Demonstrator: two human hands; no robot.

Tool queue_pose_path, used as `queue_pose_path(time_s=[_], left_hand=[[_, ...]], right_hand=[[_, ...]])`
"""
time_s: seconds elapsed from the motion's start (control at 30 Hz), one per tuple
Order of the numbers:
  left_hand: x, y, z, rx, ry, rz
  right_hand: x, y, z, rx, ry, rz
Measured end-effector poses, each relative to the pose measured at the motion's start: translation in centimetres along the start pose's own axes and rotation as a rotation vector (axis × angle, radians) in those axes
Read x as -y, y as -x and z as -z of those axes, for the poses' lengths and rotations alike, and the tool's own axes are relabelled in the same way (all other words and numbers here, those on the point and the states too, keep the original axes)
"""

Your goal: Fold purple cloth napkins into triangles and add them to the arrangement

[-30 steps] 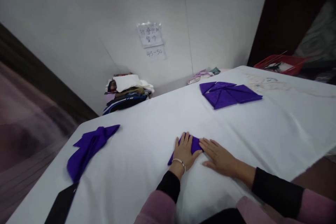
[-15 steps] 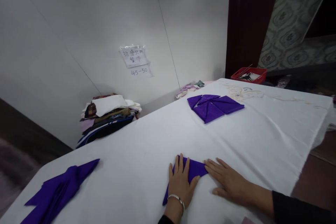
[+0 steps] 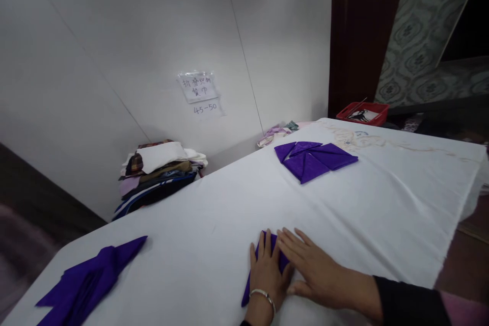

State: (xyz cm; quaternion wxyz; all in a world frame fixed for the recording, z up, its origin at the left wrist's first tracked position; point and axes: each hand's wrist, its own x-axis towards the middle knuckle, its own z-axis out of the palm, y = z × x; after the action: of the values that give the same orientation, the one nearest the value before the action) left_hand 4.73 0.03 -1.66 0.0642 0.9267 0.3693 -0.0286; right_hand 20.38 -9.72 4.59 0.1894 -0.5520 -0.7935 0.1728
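Note:
Under my hands lies a folded purple cloth napkin [image 3: 246,289] on the white-covered table [image 3: 198,265]. My left hand [image 3: 266,270] rests flat on it, fingers stretched out, a silver bracelet at the wrist. From the right, my right hand [image 3: 311,262] lies with fingers extended over the napkin's right part, its fingertips close against the left hand's fingers. Both hands cover much of the cloth. Farther back, several folded purple napkins [image 3: 307,165] are grouped together. More purple cloth [image 3: 91,280], loosely bunched, lies at the table's left end.
A stack of folded clothes [image 3: 162,178] stands beyond the table's far edge, by the wall. Other fabrics [image 3: 275,133] lie farther right. A red basket [image 3: 378,114] is past the far right corner. A handwritten sign [image 3: 198,86] hangs on the wall.
My right hand has moved left, from the napkin's right tip to over its middle, beside my left hand. Less of the napkin shows. The view has shifted slightly.

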Motion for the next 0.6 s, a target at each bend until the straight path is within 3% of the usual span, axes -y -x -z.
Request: queue_pose_path(time_s=[0.1,0.2,0.6], left_hand=[[0.0,-0.2,0.0,0.072,-0.013,-0.046],[-0.1,-0.2,-0.4,0.011,-0.012,-0.023],[0.3,0.1,-0.8,-0.035,0.042,0.007]], right_hand=[[0.7,-3.1,-0.7,0.048,-0.077,0.043],[-0.5,-4.2,-1.8,0.078,-0.119,0.026],[-4.6,-0.4,-2.7,0.049,-0.01,-0.013]])
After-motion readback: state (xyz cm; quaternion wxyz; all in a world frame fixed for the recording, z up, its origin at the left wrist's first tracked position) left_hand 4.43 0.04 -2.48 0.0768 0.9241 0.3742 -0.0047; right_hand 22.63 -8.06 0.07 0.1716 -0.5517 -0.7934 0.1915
